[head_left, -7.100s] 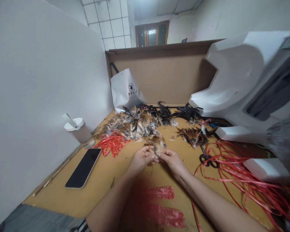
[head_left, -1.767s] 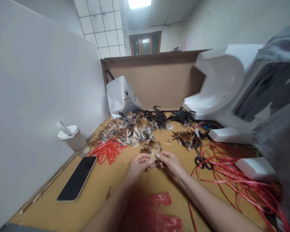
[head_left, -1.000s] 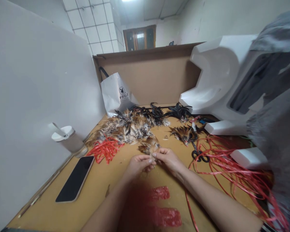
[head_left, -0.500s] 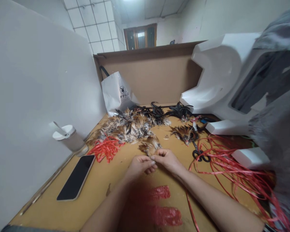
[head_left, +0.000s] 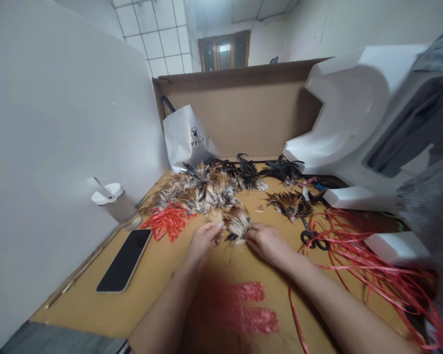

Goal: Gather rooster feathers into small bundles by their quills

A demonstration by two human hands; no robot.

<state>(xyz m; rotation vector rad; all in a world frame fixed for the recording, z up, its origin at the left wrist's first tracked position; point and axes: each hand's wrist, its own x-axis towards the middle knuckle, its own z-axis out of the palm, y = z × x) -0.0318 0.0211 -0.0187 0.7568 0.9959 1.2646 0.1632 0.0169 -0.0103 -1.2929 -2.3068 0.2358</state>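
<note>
Left hand (head_left: 206,240) has parted from right hand (head_left: 268,241)

Its grip pinches a light-brown tuft (head_left: 216,215). The right hand's fingertips touch the small feather bunch (head_left: 238,220); whether they hold it, I cannot tell. The bunch lies on the bench (head_left: 155,268) in front of the feather pile (head_left: 208,189).

Your feather pile (head_left: 206,189) is mottled brown, black and grey; at left, your strips (head_left: 171,220) are orange-red, your phone screen (head_left: 124,260) black; at right, your ribbons (head_left: 369,255) pinkish red.
</note>
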